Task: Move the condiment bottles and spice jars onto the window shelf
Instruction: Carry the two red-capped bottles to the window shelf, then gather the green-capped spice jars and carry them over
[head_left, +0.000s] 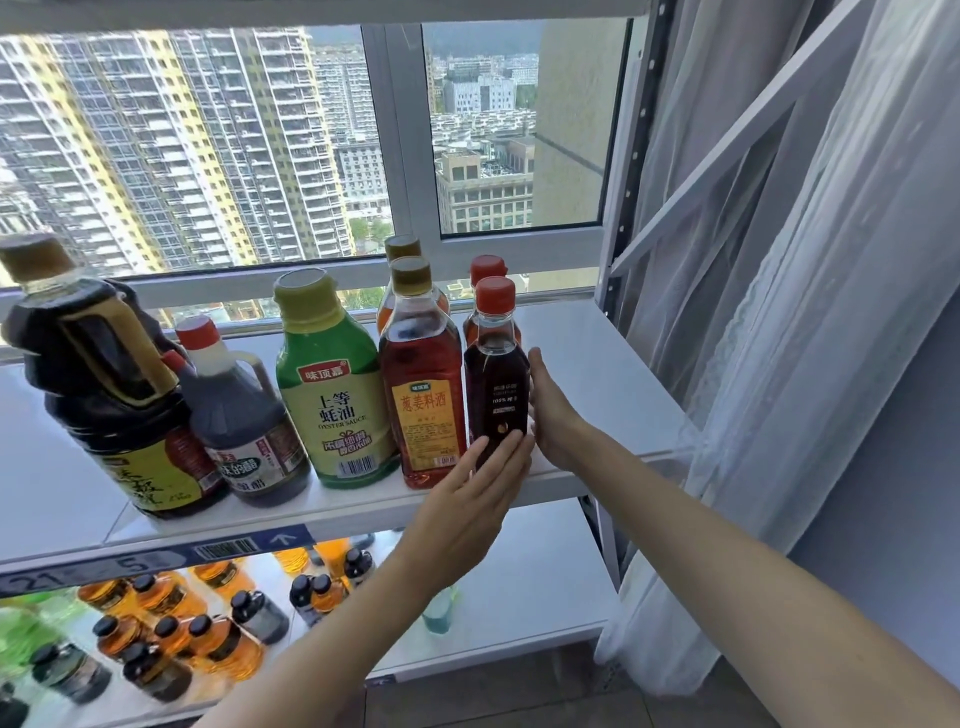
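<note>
A small dark bottle with a red cap (496, 384) stands on the white window shelf (597, 364), at the right end of a row. My left hand (478, 499) touches its lower front with straight fingers. My right hand (550, 410) lies flat against its right side, fingers straight. Left of it stand a red cooking-wine bottle (421, 395), a green oyster-sauce bottle (332, 395), a dark vinegar jug (244, 415) and a large soy-sauce jug (104, 395). Two more bottles stand behind the front row, mostly hidden.
A lower shelf (519, 571) holds several amber and dark bottles (208, 634) on its left half. A white curtain (805, 312) hangs at the right beside the shelf's metal upright (623, 208). The window is directly behind the shelf.
</note>
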